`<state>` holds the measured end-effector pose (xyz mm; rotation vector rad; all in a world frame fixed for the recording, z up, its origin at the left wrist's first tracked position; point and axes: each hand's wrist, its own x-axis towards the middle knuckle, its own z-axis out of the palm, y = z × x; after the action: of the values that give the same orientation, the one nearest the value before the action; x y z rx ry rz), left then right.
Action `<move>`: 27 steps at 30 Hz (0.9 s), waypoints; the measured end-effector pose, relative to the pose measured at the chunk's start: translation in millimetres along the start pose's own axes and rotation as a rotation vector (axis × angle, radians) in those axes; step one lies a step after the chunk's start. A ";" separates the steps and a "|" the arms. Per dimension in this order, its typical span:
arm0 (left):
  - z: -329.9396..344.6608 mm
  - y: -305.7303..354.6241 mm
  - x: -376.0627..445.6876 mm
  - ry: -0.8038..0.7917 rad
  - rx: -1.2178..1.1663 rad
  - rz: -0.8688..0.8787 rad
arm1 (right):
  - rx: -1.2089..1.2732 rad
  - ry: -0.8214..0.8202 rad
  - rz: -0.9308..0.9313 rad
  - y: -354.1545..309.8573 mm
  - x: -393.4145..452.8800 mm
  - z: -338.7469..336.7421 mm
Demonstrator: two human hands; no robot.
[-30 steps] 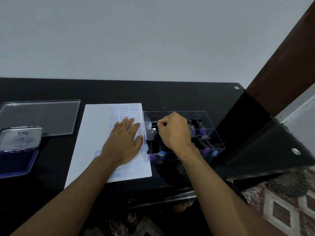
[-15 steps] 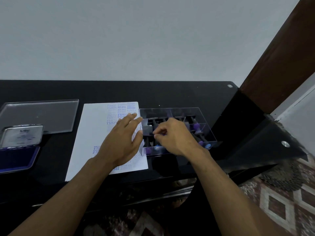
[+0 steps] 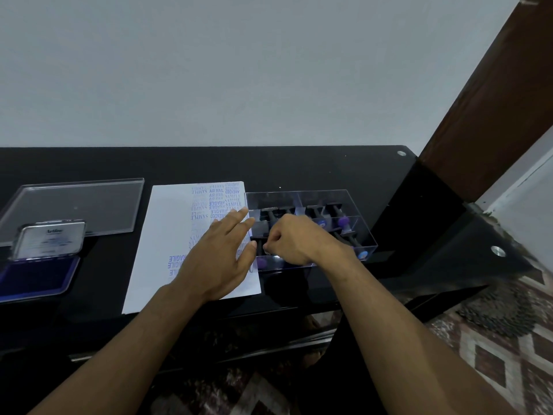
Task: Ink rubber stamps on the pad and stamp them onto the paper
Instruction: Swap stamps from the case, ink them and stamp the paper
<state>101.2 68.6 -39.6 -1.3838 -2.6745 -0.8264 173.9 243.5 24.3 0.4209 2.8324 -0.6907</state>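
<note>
Since the earlier frames the right hand [image 3: 294, 244] has come nearer to the front-left corner of the box, and the left hand [image 3: 223, 253] has slid a little toward the right edge of the paper.

The black glossy table [image 3: 299, 169] carries everything. The white sheet of paper [image 3: 167, 235], already printed with many blue words such as SAMPLE, FRAGILE and AIR MAIL, lies in the middle, and I judge the left hand rests flat on it, fingers straight and relaxed, to keep it from sliding. The clear plastic lid [image 3: 74, 205] lies at the far left, set aside so the box is free to reach into. The clear plastic box [image 3: 344, 205] stands just beside the paper's right edge and holds the black-handled rubber stamps [image 3: 338, 215] with purple and blue ends. The open blue ink pad [image 3: 36, 274], with its metal lid [image 3: 49, 239] raised, waits at the left, well apart from the box.

The right hand is curled over the box, fingertips pinched together. I think it takes one stamp, but the knuckles hide what is between the fingers, so I cannot tell if it grips anything. The ink pad is cut off by the left edge. The smaller printed words are too blurred to read.
</note>
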 end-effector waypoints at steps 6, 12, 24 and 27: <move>0.0 2.2 1.5 -0.007 -0.005 -0.023 | -0.009 0.038 0.042 0.3 2.3 3.4; -1.7 3.3 1.8 -0.013 -0.002 -0.032 | -0.081 -0.011 0.080 -4.9 9.0 4.4; -0.9 5.1 1.4 0.005 -0.004 -0.040 | -0.048 0.429 0.123 -6.4 -21.0 7.6; -1.1 5.7 1.3 0.003 0.002 -0.039 | 0.004 0.486 0.107 -4.0 -27.6 10.9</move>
<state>104.6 71.8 -35.8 -1.3333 -2.7069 -0.8278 199.8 228.6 23.4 0.8365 3.2205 -0.6445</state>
